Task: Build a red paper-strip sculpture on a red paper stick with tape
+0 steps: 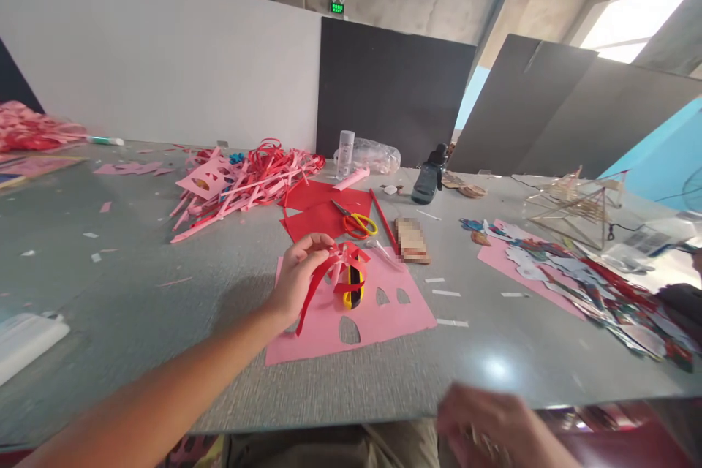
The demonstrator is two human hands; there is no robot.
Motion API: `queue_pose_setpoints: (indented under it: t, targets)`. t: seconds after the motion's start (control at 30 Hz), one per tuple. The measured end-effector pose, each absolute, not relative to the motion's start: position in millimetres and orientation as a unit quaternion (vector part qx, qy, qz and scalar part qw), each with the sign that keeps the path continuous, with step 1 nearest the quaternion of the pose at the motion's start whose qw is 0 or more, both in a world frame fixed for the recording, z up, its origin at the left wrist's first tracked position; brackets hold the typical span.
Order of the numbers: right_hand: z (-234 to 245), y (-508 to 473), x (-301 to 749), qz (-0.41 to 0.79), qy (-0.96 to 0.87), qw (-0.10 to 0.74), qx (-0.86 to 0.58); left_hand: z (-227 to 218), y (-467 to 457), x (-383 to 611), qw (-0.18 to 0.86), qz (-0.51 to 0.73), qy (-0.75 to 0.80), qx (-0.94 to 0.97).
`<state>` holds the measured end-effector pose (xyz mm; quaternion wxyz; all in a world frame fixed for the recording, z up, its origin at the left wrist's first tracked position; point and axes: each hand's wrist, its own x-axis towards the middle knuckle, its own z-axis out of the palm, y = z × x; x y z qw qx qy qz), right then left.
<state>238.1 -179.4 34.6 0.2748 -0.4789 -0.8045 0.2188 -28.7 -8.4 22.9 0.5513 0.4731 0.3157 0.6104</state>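
My left hand (303, 272) pinches a bundle of curled red and pink paper strips (341, 257) above the pink paper sheet (323, 348), which has several cut-out holes. Partly behind the strips, a yellow and black utility knife (355, 291) lies on that sheet. Scissors with red and yellow handles (359, 224) rest on red paper (312, 197) just beyond. My right hand (482, 420) is low at the table's front edge, smeared by motion, and its fingers cannot be made out clearly.
A heap of red and pink paper strips (263, 179) lies at the back left. Behind the red paper stand a clear cylinder (345, 153) and a dark water bottle (428, 179). Colourful paper cut-outs (570, 270) and a thin stick frame (581, 205) occupy the right side.
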Motion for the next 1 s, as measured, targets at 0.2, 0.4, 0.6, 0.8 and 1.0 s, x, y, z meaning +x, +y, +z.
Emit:
queue_pose_setpoints:
  t: [0.2,0.4,0.6,0.8,1.0]
  targets:
    - [58,-45,208,0.33,-0.73,0.367,-0.473,15,-2,-34,0.552,0.605,0.312,0.482]
    - [39,5,165,0.596,-0.652,0.332,-0.331,12,5,-40,0.51,0.612,0.328,0.508]
    - [21,-3,169,0.687,-0.573,0.372,-0.248,19,0,-39,0.483,0.581,0.337,0.561]
    - [13,-7,166,0.677,-0.541,0.426,-0.26,22,-5,-33,0.497,0.575,0.314,0.569]
    - [18,-19,150,0.622,-0.559,0.484,-0.259,19,-8,-34,0.506,0.539,0.314,0.597]
